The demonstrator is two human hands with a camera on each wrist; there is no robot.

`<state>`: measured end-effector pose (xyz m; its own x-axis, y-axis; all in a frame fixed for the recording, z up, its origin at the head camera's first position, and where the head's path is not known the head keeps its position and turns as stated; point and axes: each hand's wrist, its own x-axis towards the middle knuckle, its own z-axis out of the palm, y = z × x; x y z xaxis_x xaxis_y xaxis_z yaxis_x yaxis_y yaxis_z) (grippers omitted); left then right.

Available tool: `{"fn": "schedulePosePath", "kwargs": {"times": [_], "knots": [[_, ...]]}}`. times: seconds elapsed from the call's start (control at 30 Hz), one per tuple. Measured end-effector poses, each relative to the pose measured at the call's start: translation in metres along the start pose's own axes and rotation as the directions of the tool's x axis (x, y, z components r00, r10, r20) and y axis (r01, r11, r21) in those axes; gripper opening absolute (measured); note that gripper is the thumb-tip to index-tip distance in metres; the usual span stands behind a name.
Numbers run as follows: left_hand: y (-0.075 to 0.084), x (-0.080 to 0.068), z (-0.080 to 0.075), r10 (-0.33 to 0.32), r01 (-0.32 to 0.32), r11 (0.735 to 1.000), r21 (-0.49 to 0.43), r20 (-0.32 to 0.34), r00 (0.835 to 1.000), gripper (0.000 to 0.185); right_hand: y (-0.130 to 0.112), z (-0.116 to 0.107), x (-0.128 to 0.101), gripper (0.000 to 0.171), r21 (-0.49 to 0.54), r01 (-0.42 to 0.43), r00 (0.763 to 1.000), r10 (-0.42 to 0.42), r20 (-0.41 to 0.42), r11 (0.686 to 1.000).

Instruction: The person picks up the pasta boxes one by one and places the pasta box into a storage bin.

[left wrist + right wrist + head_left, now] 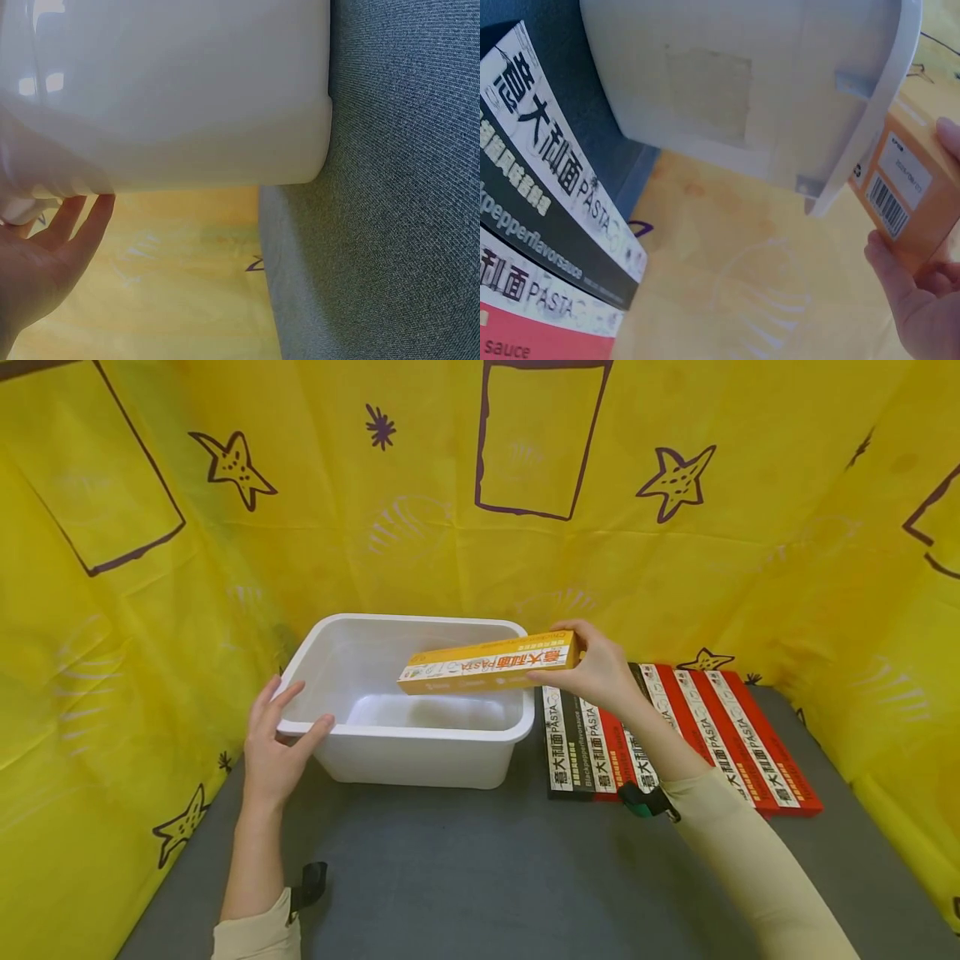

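A white plastic tub (420,760) stands on the grey table. My left hand (273,747) grips its rim at the near left corner, thumb on the front edge. In the left wrist view, the fingers (94,225) of that hand bend against the tub's wall. My right hand (600,668) pinches one end of a yellow-orange pasta box (487,664), thumb on the near side. The box slants over the tub's right part, its far end above the opening. Its barcode end (896,184) faces the right wrist camera.
Right of the tub, several red and black pasta boxes (757,735) lie side by side on the table (450,868), partly behind my right forearm. A yellow cloth (420,560) with drawn stars hangs at the back and sides.
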<state>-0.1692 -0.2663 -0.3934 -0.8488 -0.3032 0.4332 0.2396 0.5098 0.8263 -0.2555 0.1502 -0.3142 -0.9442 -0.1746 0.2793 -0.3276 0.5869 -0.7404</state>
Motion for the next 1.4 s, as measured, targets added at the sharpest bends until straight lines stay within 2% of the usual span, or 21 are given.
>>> {"fn": "schedulePosePath", "kwargs": {"times": [0.13, 0.4, 0.6, 0.8, 0.97, 1.17, 1.4], "knots": [[0.001, 0.000, -0.001, -0.003, 0.003, 1.000, -0.002, 0.002, 1.000, 0.060, -0.004, 0.006, 0.008, 0.079, -0.064, 0.047, 0.999, -0.047, 0.000, 0.997], [0.002, 0.000, 0.000, 0.004, -0.004, 1.000, -0.009, 0.001, 1.000, 0.058, -0.007, 0.018, 0.016, 0.075, -0.121, 0.126, 0.992, -0.126, 0.012, 0.985], [0.003, -0.001, 0.000, 0.007, -0.008, 1.000, -0.015, -0.002, 1.000, 0.058, -0.009, 0.028, 0.022, 0.081, -0.174, 0.182, 0.983, -0.179, 0.031, 0.968], [0.003, -0.001, 0.000, 0.002, -0.002, 0.999, -0.033, 0.003, 1.000, 0.058, -0.010, 0.034, 0.025, 0.085, -0.186, 0.190, 0.981, -0.193, -0.001, 0.964], [0.005, -0.001, -0.001, -0.004, 0.004, 1.000, -0.031, 0.000, 1.000, 0.058, -0.008, 0.034, 0.022, 0.091, -0.203, 0.234, 0.971, -0.241, -0.005, 0.951], [0.004, 0.000, -0.001, 0.003, -0.003, 0.999, -0.035, -0.005, 1.000, 0.058, -0.004, 0.030, 0.018, 0.088, -0.161, 0.247, 0.969, -0.245, 0.032, 0.955], [0.004, -0.001, 0.000, 0.003, -0.003, 0.999, -0.040, -0.001, 1.000, 0.059, -0.002, 0.028, 0.015, 0.083, -0.097, 0.213, 0.977, -0.211, 0.023, 0.972]]}}
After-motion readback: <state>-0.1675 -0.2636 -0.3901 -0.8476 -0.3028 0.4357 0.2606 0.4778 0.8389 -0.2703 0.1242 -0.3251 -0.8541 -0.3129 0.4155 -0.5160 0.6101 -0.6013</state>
